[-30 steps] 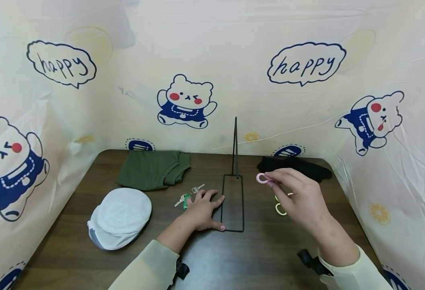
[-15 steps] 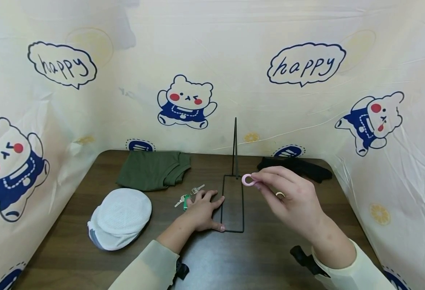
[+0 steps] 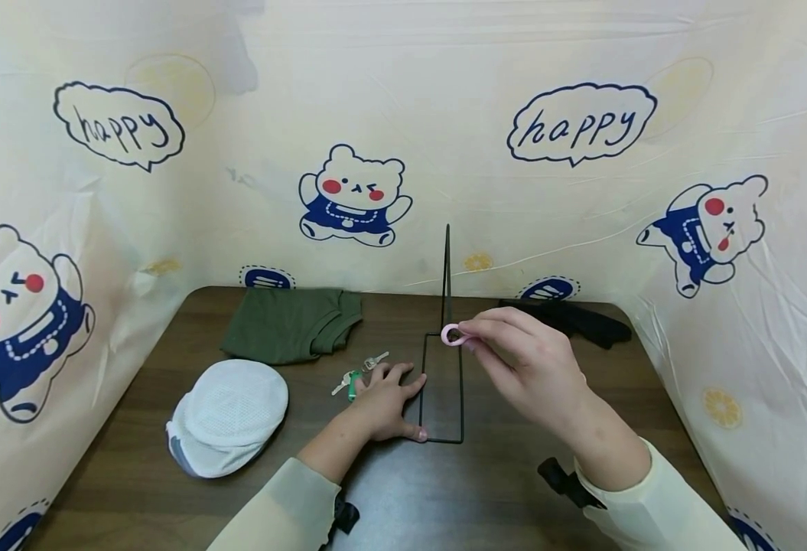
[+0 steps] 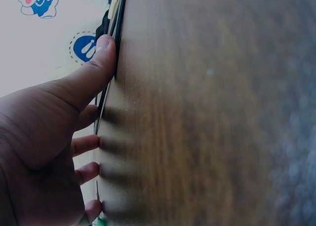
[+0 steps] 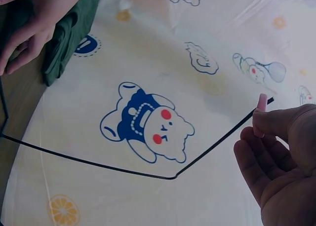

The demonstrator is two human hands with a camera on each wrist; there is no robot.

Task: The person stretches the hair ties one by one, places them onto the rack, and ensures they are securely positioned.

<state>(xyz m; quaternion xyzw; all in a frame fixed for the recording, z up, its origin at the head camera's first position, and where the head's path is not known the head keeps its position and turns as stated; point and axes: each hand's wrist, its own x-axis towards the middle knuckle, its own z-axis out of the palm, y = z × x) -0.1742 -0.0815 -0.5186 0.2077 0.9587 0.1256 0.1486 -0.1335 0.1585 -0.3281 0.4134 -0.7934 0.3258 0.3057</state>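
A small pink ring [image 3: 445, 337] is pinched between the thumb and forefinger of my right hand [image 3: 534, 367]; the other fingers are loosely bent in the right wrist view. In the head view the ring overlaps the black wire stand [image 3: 461, 405], near the foot of its upright. The stand has a flat rectangular base on the table and a tall thin upright. My left hand [image 3: 382, 405] lies spread beside the base, its thumb touching the near left corner. In the left wrist view the left thumb [image 4: 102, 58] presses along the dark wire.
Left of the stand lie keys [image 3: 341, 383] with a green tag, close to my left fingers. A white cap [image 3: 231, 405] and folded green cloth [image 3: 286, 325] occupy the left side. Black cloth [image 3: 582, 321] lies at the back right. A printed curtain [image 3: 238, 191] encloses the table.
My right hand has moved left with the pink ring, from right of the stand to overlapping it. The yellow-green rings are now hidden behind that hand. The left hand stays put.
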